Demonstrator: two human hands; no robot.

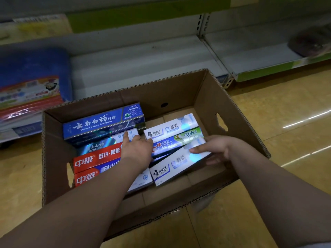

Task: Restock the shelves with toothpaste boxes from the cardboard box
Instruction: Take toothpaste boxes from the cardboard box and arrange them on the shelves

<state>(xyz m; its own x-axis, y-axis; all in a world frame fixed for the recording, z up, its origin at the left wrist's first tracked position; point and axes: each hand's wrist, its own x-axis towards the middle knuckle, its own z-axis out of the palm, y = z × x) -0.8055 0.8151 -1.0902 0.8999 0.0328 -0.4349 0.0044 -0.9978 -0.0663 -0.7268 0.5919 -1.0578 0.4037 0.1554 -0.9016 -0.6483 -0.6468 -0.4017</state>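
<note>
An open cardboard box (215, 97) sits on the floor in the middle of the frame, just in front of a low white shelf (143, 65) that lies bare across the upper centre; the toothpaste boxes are all inside it, none on that bare stretch. At the upper left of the carton lies a blue Yunnan Baiyao box (100, 121) on top of others; below it, toward the lower left, two red boxes (89, 160) lie side by side; on the right side lie a white Darlie box (170, 127), a blue Crest box (172, 143) just below it, and a second Darlie box (172, 167) tilted across the pile.

The left hand (136, 149) reaches into the middle of the carton, its forefinger stretched out and touching a pale box beside the blue one, its other fingers curled toward the Crest box; whether it grips anything I cannot tell. The right hand (213, 147) lies at the right end of the tilted Darlie box, fingers spread flat over its top face and thumb under its edge, so it seems to be closing on that box rather than pinching it firmly yet.

The step in hand looks like picking up boxes to carry to the shelf; to do it well, each hand should take one box across its narrow faces, near the middle of its length, so it lifts level; the tilted box should come out first, since it rests on the others; the thin card will dent if squeezed hard.
</note>
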